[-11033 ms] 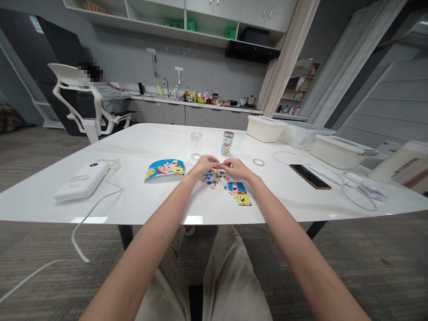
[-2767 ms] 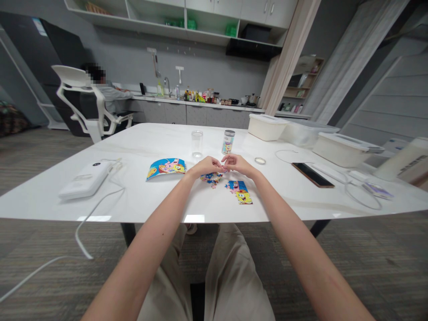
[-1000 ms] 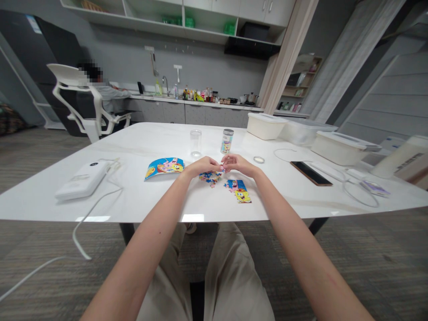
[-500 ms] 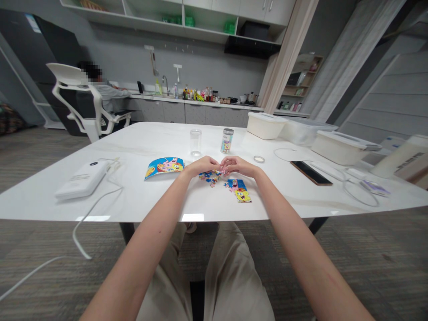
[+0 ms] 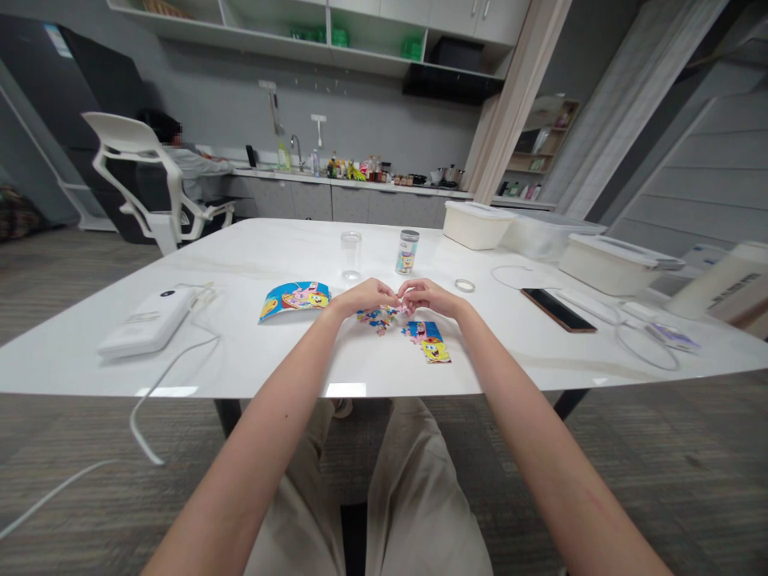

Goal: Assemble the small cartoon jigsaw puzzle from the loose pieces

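Note:
My left hand point(image 5: 367, 297) and my right hand point(image 5: 430, 297) meet above the table, fingertips pinched close together. Between them is a small pinkish jigsaw piece point(image 5: 403, 309), partly hidden by the fingers. Under my left hand lies a pile of loose jigsaw pieces point(image 5: 378, 320), some of it covered by that hand. Just below my right hand sits a joined section of the jigsaw puzzle point(image 5: 433, 344), with a yellow cartoon face and blue background. A curved picture sheet point(image 5: 295, 300) in matching colours rests left of my left hand.
Behind the hands stand a clear jar point(image 5: 351, 256) and a printed canister point(image 5: 407, 253). A ring-shaped lid point(image 5: 464, 285), a dark phone point(image 5: 558, 310) and storage boxes point(image 5: 477, 226) are to the right. A white device point(image 5: 147, 322) with cables lies left. A person point(image 5: 195, 170) sits beyond the table.
My fingertips shift very slightly around the pinkish piece. The loose pile and the joined section stay in place.

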{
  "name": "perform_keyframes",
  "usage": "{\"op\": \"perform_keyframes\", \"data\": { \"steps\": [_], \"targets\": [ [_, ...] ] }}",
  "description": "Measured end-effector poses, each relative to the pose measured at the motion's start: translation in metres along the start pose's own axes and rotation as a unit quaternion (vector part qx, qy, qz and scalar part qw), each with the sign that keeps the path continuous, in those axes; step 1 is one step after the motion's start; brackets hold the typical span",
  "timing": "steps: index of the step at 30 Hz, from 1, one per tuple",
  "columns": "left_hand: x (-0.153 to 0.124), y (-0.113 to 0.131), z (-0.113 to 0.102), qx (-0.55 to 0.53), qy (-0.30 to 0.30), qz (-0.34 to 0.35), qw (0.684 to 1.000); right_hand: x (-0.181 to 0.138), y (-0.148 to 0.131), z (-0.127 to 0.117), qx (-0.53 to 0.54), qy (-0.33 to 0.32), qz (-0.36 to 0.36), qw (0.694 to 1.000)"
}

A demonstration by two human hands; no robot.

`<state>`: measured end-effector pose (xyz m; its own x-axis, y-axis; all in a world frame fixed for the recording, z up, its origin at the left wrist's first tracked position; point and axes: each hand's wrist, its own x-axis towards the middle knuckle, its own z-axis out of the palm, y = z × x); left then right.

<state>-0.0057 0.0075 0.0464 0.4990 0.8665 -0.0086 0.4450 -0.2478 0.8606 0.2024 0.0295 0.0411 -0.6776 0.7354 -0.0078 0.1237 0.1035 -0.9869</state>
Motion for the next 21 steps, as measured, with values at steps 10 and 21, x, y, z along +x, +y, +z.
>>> {"op": "perform_keyframes", "data": {
  "steps": [10,21],
  "targets": [
    [0.0023,-0.0030,-0.0004,0.010,0.005,-0.001,1.000,-0.0014,0.0004,-0.0005,-0.013,-0.030,0.012,0.999],
    [0.0032,-0.0057,-0.0027,0.002,0.015,-0.012,1.000,-0.0021,0.0007,-0.0006,-0.007,-0.045,-0.015,0.999]
  ]
}}
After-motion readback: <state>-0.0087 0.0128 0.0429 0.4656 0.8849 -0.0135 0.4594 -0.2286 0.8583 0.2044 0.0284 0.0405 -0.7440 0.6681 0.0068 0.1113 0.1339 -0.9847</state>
